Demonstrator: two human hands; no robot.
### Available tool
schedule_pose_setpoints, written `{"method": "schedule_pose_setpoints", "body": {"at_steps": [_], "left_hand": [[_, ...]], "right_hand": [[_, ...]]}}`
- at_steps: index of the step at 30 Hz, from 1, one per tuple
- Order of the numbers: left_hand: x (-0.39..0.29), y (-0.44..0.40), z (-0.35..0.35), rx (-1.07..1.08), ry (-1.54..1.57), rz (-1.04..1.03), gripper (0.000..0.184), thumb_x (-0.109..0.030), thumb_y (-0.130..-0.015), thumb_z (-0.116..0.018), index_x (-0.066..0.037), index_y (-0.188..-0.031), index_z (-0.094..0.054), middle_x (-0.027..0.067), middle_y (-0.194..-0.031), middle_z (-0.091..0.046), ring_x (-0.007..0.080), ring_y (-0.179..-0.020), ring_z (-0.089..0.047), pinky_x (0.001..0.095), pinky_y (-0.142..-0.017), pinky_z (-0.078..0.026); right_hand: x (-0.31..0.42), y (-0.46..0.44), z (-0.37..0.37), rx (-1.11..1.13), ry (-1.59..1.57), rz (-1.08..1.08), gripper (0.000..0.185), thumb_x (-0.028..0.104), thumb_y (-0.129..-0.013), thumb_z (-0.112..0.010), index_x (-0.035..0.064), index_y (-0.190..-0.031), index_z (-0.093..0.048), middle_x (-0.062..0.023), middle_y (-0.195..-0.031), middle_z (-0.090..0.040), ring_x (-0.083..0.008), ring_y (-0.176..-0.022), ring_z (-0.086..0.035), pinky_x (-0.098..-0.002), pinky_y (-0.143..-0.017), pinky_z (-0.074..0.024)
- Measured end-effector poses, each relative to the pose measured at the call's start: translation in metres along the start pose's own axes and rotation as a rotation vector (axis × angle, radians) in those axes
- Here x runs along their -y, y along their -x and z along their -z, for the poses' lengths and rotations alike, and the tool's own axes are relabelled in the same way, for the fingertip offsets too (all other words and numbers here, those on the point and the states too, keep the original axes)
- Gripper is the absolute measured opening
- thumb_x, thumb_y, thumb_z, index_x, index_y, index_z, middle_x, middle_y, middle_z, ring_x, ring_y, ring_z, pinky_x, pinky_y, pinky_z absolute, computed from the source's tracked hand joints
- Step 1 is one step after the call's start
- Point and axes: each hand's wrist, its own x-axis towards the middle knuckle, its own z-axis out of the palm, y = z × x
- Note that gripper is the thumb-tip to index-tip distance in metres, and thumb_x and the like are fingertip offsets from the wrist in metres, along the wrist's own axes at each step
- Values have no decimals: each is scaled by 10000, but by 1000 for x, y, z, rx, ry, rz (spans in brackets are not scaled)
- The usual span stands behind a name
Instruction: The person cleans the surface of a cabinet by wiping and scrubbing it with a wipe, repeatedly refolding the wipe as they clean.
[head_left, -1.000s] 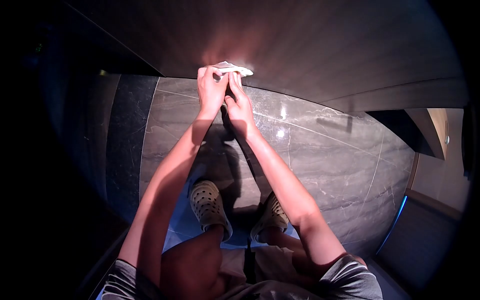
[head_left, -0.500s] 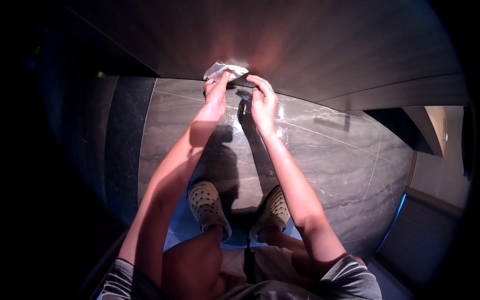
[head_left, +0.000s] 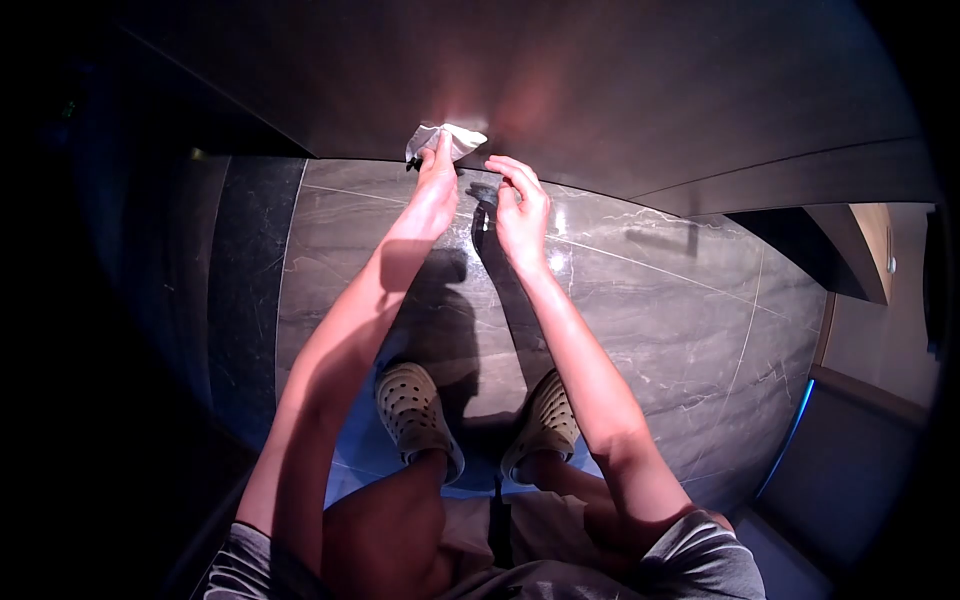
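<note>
My left hand [head_left: 437,188] is closed on a crumpled white tissue or thin cloth [head_left: 460,141]; which of the two I cannot tell. The white sheet spreads out past the fingertips, against or very close to the lower part of a dark panel [head_left: 600,100]. To its right, my right hand [head_left: 524,208] is raised with bent fingers and the thumb apart from them. Nothing shows in that hand, and its fingertips are near the panel's bottom edge. Shadows of both arms fall on the floor.
Grey veined marble tile [head_left: 640,300] covers the floor, with a darker strip [head_left: 252,240] at left. My feet in beige clogs [head_left: 412,408] stand below my hands. At right are a wooden cabinet edge [head_left: 872,250] and a thin blue light strip [head_left: 785,438].
My left hand and the white sheet have shifted slightly left along the panel. My right hand has moved a little left and toward me.
</note>
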Motion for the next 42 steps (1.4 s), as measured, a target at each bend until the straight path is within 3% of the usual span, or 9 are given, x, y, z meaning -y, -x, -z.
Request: {"method": "schedule_pose_setpoints", "body": {"at_steps": [5,10,12,15,24,33,35,41,42], "left_hand": [[1,6,-12,-56,-36,35,1051,-632,-948,-451,-114,-1484,290,90,-1634,94,179,-1493,102,382,-1192,33],[12,-22,2,-135,236,-33,895,-728,-895,-437,-216,-1550,-105,-71,-1583,-195,103,-1439,-143,346,-1167,-93],[0,-36,5,-336,445,122,755,-790,-853,-419,-262,-1391,-399,-142,-1417,-432,57,-1267,-344,311,-1068,-227],[-22,-38,12,-224,550,91,678,-801,-871,-328,-250,-1214,-524,-95,-1291,-530,66,-1156,-433,304,-1014,-287],[-22,-17,7,-136,434,143,664,-749,-900,-324,-212,-1240,-516,-70,-1315,-510,79,-1252,-417,248,-1055,-277],[-56,-50,65,-227,724,-33,442,-638,-927,-418,-237,-850,-585,-135,-748,-616,35,-694,-563,241,-698,-474],[-70,-48,82,-206,726,-126,472,-580,-950,-409,-162,-1033,-612,-73,-993,-690,68,-954,-649,265,-967,-507],[-72,-32,61,-330,583,-152,572,-661,-939,-384,-178,-1186,-562,-116,-1203,-615,55,-1165,-534,241,-1045,-386],[-62,-29,60,-294,433,-103,601,-707,-920,-389,-216,-1242,-519,-160,-1299,-538,8,-1240,-427,214,-1061,-282]], "right_hand": [[4,-3,2,19,53,35,355,-89,-773,-475,25,-1021,-702,-119,-1137,-667,-280,-1127,-602,-371,-968,-467],[3,-5,7,32,104,62,347,-72,-778,-476,22,-1026,-700,-119,-1162,-655,-290,-1135,-589,-383,-977,-462],[2,-4,8,39,113,55,344,-68,-780,-474,20,-1024,-700,-122,-1163,-654,-294,-1133,-590,-388,-981,-459],[4,-3,8,54,121,60,347,-68,-781,-478,20,-1037,-695,-123,-1175,-648,-299,-1141,-584,-392,-987,-456],[15,-21,-9,133,245,271,344,-55,-766,-530,15,-1070,-675,-128,-1194,-630,-314,-1150,-570,-408,-977,-460],[23,-42,-24,80,427,221,165,118,-843,-617,82,-977,-706,-72,-912,-695,-266,-877,-654,-386,-799,-509],[25,-42,-26,83,444,205,155,120,-842,-619,81,-962,-710,-72,-902,-695,-262,-871,-655,-381,-803,-500],[22,-43,-26,74,493,252,141,119,-839,-624,76,-939,-713,-70,-890,-692,-250,-857,-652,-369,-824,-471],[22,-43,-27,72,491,253,139,117,-837,-625,75,-937,-713,-68,-887,-690,-249,-855,-651,-369,-826,-467]]}}
